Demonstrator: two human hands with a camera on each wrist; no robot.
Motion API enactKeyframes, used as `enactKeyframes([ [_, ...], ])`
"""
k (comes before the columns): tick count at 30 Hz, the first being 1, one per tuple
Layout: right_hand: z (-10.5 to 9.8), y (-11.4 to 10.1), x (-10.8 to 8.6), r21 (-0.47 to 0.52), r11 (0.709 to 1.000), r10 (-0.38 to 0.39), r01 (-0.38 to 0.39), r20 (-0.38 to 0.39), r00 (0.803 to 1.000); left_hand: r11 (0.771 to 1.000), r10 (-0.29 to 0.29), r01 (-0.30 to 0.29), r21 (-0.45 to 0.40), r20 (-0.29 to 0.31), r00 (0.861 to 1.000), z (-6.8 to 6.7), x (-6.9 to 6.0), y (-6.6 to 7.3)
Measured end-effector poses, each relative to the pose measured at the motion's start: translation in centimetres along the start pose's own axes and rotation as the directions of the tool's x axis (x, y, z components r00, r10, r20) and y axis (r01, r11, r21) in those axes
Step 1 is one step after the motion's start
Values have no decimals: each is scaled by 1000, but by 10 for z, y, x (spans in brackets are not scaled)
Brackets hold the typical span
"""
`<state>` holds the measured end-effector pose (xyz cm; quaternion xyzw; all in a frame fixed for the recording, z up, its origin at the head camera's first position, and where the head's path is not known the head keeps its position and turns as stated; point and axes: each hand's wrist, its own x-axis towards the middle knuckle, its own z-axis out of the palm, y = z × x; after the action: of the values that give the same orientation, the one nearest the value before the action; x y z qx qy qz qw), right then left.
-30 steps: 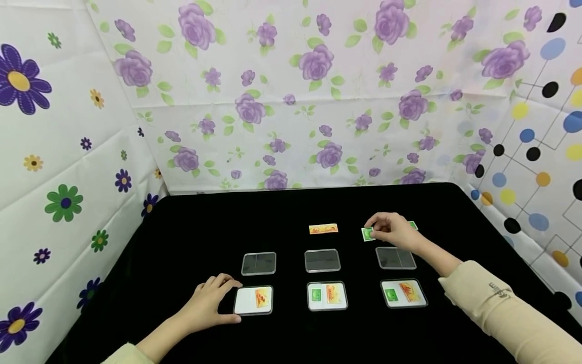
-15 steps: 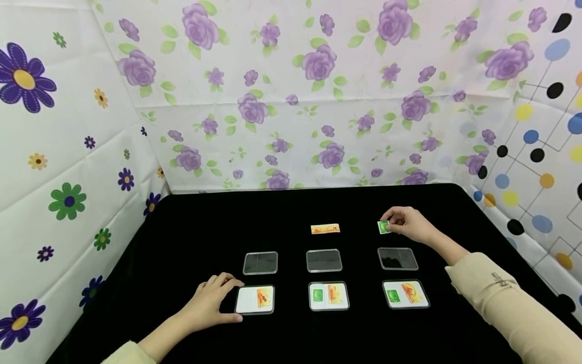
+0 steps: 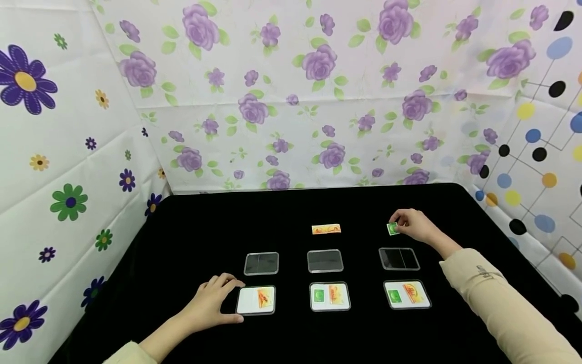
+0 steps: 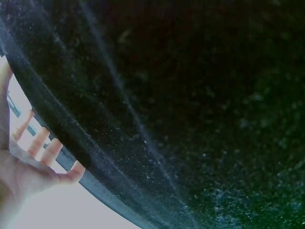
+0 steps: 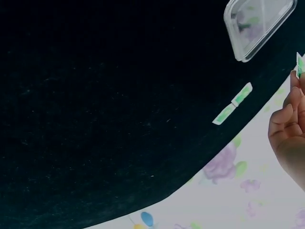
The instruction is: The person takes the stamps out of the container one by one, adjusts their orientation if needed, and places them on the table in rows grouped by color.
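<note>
Head view: green card (image 3: 391, 230) pinched in right hand (image 3: 414, 225), jutting leftward.

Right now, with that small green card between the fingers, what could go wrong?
The right hand pinches the small green card by one side, so it might slip or land crooked. In the right wrist view, two more green cards lie end to end on the black cloth; a passing finger could knock them out of line. The left hand is at the edge of the leftmost near case, so a nudge might shift it.
</note>
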<state>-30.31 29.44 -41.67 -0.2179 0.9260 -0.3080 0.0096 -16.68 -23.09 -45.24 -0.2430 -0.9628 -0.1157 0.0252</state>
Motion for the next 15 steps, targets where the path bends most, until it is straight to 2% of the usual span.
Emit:
enactKeyframes([
  [8, 3, 8, 7, -50, 999, 8, -8, -12, 1000, 1000, 4, -4, -9, 8, 1000, -3, 0, 1],
  [15, 9, 13, 14, -116, 991, 57, -60, -26, 998, 1000, -5, 5, -4, 21, 1000, -4, 0, 0],
])
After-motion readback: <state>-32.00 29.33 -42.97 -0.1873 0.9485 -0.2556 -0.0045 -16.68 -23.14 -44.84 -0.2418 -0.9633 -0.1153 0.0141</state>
